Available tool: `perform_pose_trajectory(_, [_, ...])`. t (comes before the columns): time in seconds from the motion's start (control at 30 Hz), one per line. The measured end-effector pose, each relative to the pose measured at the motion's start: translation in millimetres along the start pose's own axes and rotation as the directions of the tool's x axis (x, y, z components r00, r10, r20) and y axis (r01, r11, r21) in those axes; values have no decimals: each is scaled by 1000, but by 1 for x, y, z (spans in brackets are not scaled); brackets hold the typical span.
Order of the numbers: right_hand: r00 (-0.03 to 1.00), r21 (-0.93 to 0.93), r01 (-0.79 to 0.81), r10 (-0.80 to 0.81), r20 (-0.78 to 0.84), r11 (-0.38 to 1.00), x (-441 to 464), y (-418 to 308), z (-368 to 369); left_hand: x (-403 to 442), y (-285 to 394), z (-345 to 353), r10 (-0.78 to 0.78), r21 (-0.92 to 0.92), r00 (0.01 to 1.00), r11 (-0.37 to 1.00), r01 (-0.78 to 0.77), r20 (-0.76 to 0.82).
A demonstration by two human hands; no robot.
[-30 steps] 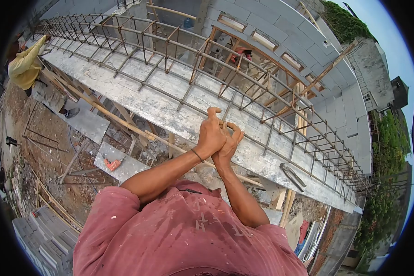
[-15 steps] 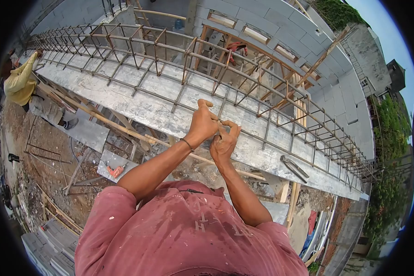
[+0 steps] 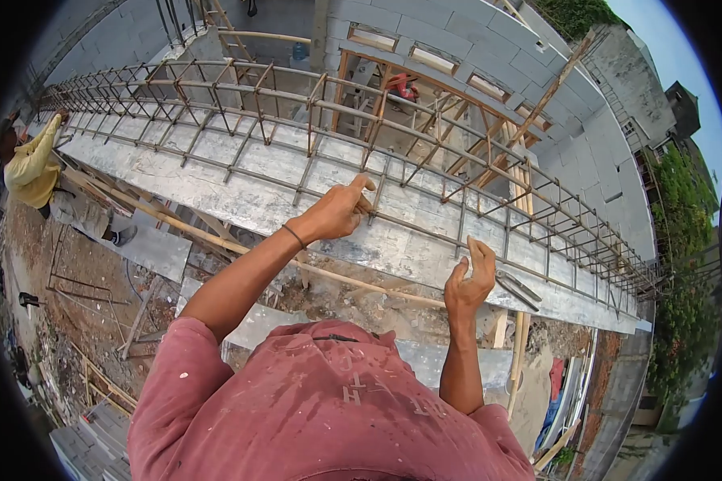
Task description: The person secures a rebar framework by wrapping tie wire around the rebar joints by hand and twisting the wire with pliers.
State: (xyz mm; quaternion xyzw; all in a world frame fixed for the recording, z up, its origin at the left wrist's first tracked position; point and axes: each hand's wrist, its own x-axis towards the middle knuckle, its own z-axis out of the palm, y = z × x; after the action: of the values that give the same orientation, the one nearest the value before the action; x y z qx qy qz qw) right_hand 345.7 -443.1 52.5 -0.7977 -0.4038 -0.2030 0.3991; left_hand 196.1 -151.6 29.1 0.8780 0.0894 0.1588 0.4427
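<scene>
Steel rebar cage [image 3: 421,228], head view: the right hand [image 3: 469,282] has parted from the left hand [image 3: 338,212] and stands open, freed, beside pincers [image 3: 518,291] on the board [image 3: 263,200]; the left curls at the cage's edge, its grip hard to tell.

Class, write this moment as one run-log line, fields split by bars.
left hand: curled at rebar | right hand: open, near pincers | pincers: lying on board

One pair of pliers [image 3: 509,281] lies beside the right hand [image 3: 468,289]; beyond it stand one rebar cage [image 3: 381,118], four wall slots [image 3: 436,59].
</scene>
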Motion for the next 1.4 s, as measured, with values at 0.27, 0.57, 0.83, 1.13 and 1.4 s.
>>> perform_pose_trajectory(0.27, [842,-417,0,225,490,909,-4,221,-164,18,-14,-33,198,221,951,942,-251,237])
perform_pose_trajectory(0.57, [773,-394,-51,286,566,918,-4,247,-157,68,-44,-34,263,-21,810,955,-297,523])
perform_pose_trajectory(0.83, [792,-486,61,255,555,872,2,238,-147,71,-72,-15,290,-214,854,953,-215,433])
perform_pose_trajectory(1.13, [870,179,7,-95,484,984,70,-55,50,72,-67,-14,161,-312,858,950,-1,488])
perform_pose_trajectory(1.4, [677,73,61,-95,730,995,83,-58,129,74,-74,-10,255,-321,858,940,-113,446])
